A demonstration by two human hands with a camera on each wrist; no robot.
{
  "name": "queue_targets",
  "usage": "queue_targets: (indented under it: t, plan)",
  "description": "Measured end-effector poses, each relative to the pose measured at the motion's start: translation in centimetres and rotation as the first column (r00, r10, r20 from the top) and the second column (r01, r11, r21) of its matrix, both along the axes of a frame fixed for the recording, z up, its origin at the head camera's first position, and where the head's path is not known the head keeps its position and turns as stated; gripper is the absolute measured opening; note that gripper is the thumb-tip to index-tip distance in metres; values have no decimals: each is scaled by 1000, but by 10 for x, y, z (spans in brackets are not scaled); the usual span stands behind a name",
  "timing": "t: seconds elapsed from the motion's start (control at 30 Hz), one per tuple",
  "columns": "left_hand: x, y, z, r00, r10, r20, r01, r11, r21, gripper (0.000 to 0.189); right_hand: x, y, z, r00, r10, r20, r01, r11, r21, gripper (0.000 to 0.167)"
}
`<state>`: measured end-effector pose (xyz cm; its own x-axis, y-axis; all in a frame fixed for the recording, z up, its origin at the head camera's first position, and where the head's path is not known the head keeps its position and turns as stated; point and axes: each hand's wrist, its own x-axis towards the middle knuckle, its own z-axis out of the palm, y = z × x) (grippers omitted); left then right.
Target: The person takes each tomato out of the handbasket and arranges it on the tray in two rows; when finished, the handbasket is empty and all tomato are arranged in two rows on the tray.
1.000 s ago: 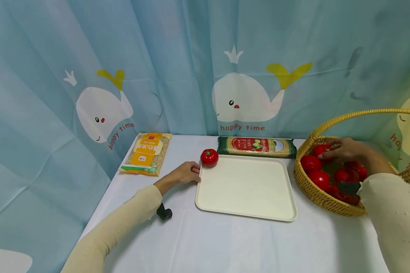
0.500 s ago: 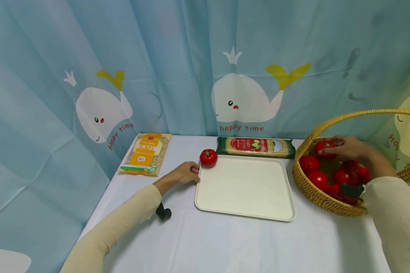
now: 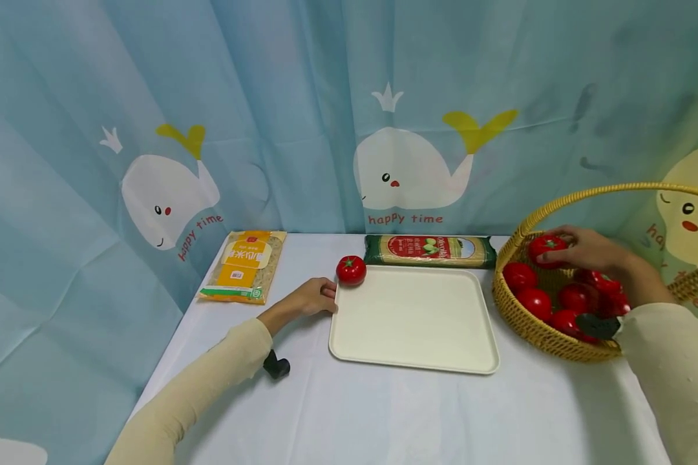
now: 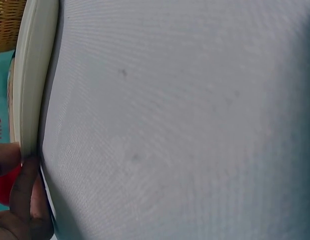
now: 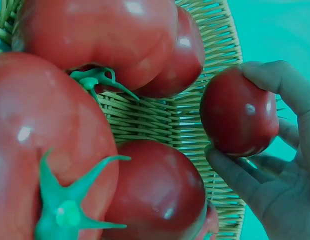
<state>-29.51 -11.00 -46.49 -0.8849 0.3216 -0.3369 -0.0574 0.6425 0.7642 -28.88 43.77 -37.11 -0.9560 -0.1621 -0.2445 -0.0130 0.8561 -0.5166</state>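
Observation:
At the left edge of the white tray [image 3: 413, 323], my left hand [image 3: 316, 296] pinches the rim. In the left wrist view its thumb lies over the tray's edge with fingers below. One tomato [image 3: 351, 270] sits at the tray's far left corner. My right hand [image 3: 599, 250] grips another tomato [image 5: 237, 112] between thumb and fingers, over the back left of the wicker basket [image 3: 514, 320]. Several more red tomatoes [image 3: 534, 303] lie inside, some with green stems visible in the right wrist view. The right forearm covers part of the basket.
Behind the tray lies a green pack of noodles [image 3: 430, 251]. A yellow-labelled bag of grain [image 3: 244, 266] lies at the back left. The basket's tall handle [image 3: 605, 189] arches above the right hand. A blue whale-print curtain [image 3: 302, 129] hangs behind the table.
My right hand has lifted its tomato slightly, up from the others in the basket. My left hand stays on the tray's edge. The whole view has shifted a little.

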Motion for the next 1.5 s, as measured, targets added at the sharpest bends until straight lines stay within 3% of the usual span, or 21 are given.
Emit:
queue_targets:
  t: [0.47, 0.83, 1.07, 1.5]
  plan:
    - [1, -1, 3, 999, -17, -28, 18, 999, 50, 46, 11, -7, 9, 999, 15, -44, -15, 1000, -11, 75]
    - [3, -1, 5, 1000, -1, -4, 1, 1000, 22, 44, 26, -14, 19, 996, 12, -88, -14, 1000, -23, 73]
    - [1, 0, 3, 1000, -6, -4, 6, 999, 32, 45, 37, -17, 25, 997, 43, -66, -42, 999, 13, 74]
    - [2, 0, 3, 1000, -8, -2, 8, 999, 39, 45, 58, -29, 29, 969, 145, -199, -140, 989, 38, 61]
